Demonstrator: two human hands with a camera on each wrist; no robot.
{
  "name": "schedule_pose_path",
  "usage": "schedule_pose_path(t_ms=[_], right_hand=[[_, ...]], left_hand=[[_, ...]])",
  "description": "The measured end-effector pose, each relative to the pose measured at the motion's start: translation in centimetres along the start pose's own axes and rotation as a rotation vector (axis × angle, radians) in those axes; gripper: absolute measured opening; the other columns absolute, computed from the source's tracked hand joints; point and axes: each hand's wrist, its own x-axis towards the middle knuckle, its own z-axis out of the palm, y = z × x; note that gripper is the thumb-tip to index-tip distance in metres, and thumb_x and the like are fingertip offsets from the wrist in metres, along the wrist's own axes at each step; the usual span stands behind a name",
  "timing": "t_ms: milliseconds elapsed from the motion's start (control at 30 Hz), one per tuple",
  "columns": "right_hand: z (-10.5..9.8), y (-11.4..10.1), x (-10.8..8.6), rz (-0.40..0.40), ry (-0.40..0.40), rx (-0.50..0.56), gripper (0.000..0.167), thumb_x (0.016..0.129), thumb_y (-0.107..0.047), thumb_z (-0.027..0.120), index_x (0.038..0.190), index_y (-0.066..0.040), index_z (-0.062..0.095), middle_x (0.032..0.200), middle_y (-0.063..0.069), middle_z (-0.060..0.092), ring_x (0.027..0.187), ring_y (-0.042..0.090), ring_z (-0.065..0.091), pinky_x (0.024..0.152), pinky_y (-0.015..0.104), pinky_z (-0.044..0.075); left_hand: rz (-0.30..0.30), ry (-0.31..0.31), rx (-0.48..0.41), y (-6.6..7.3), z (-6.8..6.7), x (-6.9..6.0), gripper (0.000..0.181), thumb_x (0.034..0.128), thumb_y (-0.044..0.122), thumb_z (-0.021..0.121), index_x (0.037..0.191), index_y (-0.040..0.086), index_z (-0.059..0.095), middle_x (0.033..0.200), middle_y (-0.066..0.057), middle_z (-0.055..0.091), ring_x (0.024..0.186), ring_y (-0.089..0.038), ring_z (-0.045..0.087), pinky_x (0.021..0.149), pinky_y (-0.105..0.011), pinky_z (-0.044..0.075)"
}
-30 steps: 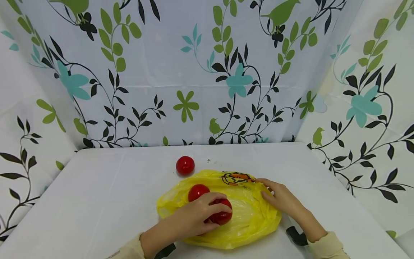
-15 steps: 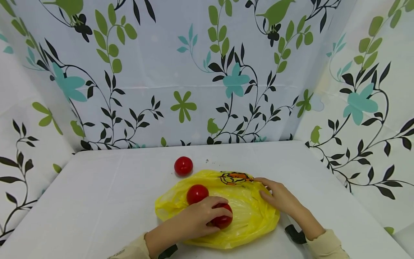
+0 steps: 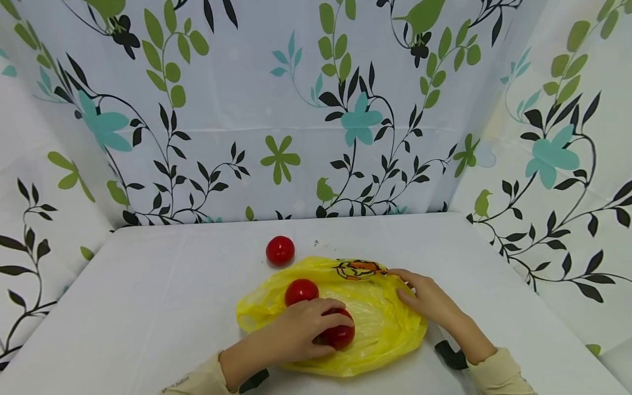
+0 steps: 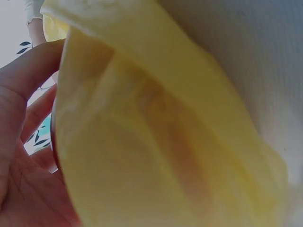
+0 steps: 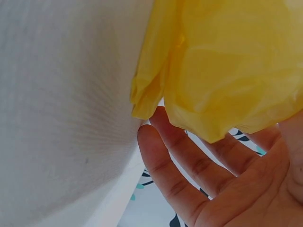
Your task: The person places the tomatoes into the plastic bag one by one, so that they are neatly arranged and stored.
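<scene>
- Little has moved since a second ago: your left hand [image 3: 301, 329] and the front red ball [image 3: 339, 332] in it sit slightly nearer to you, while your right hand [image 3: 428, 299] stays at the same side of the yellow bag [image 3: 382, 326].
- Your left hand grips the front red ball, fingers curled over it from above and the thumb along its near side.
- From your left wrist, yellow plastic fills most of the view, with only a thin dark-red edge beside the fingers.
- Your right hand holds no ball; its fingers lie fairly straight against the bag's right edge, just beside the orange-and-black print [image 3: 360, 270]. You cannot tell from these views how firmly it touches the plastic.
- You have the yellow bag lying crumpled on the white table [image 3: 163, 296], between your two hands.
- Just beyond your left hand, the middle red ball [image 3: 300, 291] rests within the bag's outline; whether it is inside or on top, you cannot tell.
- You see the far red ball [image 3: 280, 250] on the bare table, near the bag's far edge.
- Behind the table, you face a curtain [image 3: 281, 159] printed with leaves, flowers and birds.
- At your cream sleeves [image 3: 498, 373], black wrist pieces [image 3: 450, 356] show.
</scene>
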Motion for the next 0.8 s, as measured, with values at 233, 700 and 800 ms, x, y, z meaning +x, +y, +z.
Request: schedule_pose_path(t_ms=[233,700,800], right_hand=[[-0.1,-0.2,0.0,0.018,0.001,0.002,0.039,0.096,-0.01,0.059,0.134,-0.006,0.056,0.127,0.017,0.062,0.097,0.028,0.06,0.082,0.047,0.054],[0.0,-0.1,0.0,0.006,0.001,0.002,0.039,0.095,-0.008,0.059,0.133,-0.006,0.056,0.127,0.018,0.062,0.097,0.028,0.06,0.081,0.047,0.054],[0.0,0.0,0.0,0.004,0.0,0.002,0.039,0.095,-0.009,0.059,0.134,-0.006,0.056,0.127,0.018,0.062,0.097,0.028,0.06,0.081,0.046,0.054]], left_hand=[[-0.01,-0.003,0.031,-0.2,-0.2,-0.1,0.047,0.0902,0.035,0.07,0.134,0.029,0.053,0.139,0.004,0.051,0.123,-0.013,0.051,0.101,-0.036,0.048],[0.04,0.22,-0.021,-0.8,-1.2,-0.4,0.027,0.0903,0.025,0.071,0.115,0.017,0.066,0.121,0.002,0.063,0.109,-0.012,0.06,0.095,-0.027,0.052],[0.06,0.305,-0.026,-1.2,-1.4,-0.5,0.023,0.0891,0.023,0.072,0.11,0.015,0.068,0.115,0.002,0.065,0.105,-0.012,0.062,0.093,-0.025,0.052]])
